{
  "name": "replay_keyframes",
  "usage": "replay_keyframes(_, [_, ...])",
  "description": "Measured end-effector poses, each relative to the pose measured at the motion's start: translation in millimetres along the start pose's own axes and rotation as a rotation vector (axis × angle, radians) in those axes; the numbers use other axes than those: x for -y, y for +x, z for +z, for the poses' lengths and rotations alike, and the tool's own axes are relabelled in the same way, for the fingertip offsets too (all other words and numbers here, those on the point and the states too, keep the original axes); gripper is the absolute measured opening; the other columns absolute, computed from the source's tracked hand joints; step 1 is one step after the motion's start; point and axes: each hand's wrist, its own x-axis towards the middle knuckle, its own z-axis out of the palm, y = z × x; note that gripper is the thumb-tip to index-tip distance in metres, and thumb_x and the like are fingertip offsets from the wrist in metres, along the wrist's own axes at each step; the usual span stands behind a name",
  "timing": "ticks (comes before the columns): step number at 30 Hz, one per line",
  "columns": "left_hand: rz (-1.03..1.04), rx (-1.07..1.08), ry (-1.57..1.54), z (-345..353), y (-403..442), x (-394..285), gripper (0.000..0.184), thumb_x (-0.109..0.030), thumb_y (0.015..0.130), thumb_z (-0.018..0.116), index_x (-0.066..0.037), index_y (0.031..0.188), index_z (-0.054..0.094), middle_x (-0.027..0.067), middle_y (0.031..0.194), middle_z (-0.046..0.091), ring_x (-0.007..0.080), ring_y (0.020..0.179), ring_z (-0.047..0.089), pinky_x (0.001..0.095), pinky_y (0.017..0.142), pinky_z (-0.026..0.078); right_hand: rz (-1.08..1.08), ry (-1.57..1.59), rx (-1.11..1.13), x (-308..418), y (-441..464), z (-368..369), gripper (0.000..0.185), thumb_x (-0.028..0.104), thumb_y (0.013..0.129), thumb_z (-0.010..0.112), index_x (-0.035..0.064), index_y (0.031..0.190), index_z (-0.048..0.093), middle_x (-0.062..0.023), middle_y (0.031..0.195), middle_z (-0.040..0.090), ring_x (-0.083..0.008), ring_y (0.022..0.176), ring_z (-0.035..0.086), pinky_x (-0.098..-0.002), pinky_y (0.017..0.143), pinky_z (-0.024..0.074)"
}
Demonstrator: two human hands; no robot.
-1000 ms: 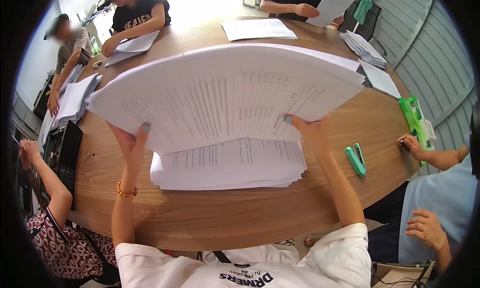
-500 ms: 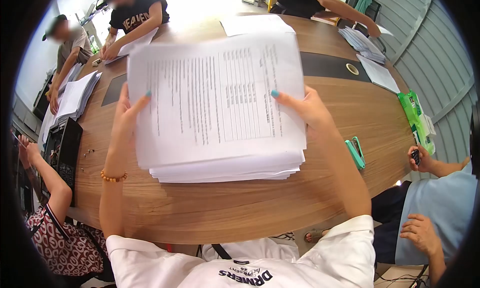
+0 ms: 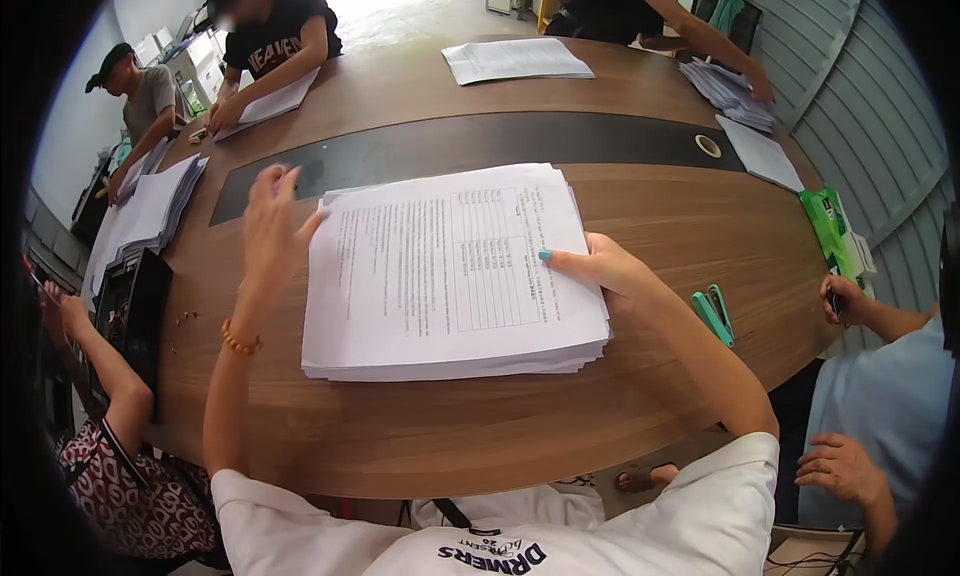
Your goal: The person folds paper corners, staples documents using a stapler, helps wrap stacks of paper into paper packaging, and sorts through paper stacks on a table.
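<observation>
On my end I see the paper stack (image 3: 420,306) on the wooden table (image 3: 450,426) — right hand (image 3: 612,268) gripping its right edge, thumb on top; left hand (image 3: 273,226) open by its far left corner, can't tell if touching — green stapler (image 3: 713,316) off to the right.

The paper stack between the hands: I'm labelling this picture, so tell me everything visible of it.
The paper stack is a thick white pile lying on the brown table, which looks wooden. Sideways print and, toward the right, a ruled grid mark its top; the wording is too small to read. Its edges are uneven, with lower sheets jutting at the near side. The right hand holds its right edge, thumb on top; the left hand is by its upper left edge, contact unclear.
</observation>
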Motion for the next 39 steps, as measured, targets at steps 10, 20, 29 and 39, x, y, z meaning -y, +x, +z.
replay_keyframes(10, [0.027,0.535,-0.551,123,117,-123,0.037,-0.029,0.087,0.045,0.001,0.095,0.064,0.0145,0.092,0.065,0.0224,0.08,0.061,0.0324,0.074,0.047,0.025,0.045,-0.029,0,-1,-3,0.041,0.023,0.083,0.06,-0.0047,0.112,0.049,-0.0135,0.1,0.059,-0.0171,0.087,0.061,-0.0295,0.073,0.0514])
replay_keyframes(20, [0.033,0.513,-0.651,114,87,-144,0.033,-0.026,0.086,0.048,0.0,0.098,0.064,0.0129,0.089,0.065,0.0171,0.076,0.061,0.0259,0.069,0.047,0.041,0.076,0.053,-2,2,-9,0.039,0.031,0.086,0.057,-0.0032,0.105,0.051,-0.0108,0.092,0.061,-0.012,0.076,0.062,-0.0256,0.061,0.052])
replay_keyframes(29, [0.138,0.431,-0.819,111,77,-143,0.031,-0.024,0.081,0.057,0.002,0.097,0.064,0.0172,0.088,0.065,0.0227,0.082,0.063,0.0304,0.072,0.049,-0.547,-0.908,-0.46,32,-49,-30,0.056,0.021,0.067,0.074,0.004,0.115,0.05,-0.0161,0.111,0.053,-0.024,0.099,0.056,-0.0339,0.076,0.0493])
replay_keyframes(39, [0.059,0.535,-0.61,109,92,-146,0.036,-0.027,0.082,0.054,0.005,0.097,0.063,0.0157,0.083,0.065,0.0189,0.073,0.061,0.0287,0.067,0.048,-0.951,-1.606,-0.182,-10,-64,72,0.063,0.009,0.063,0.068,0.0032,0.121,0.045,-0.0258,0.126,0.039,-0.0343,0.116,0.042,-0.0423,0.095,0.0359])
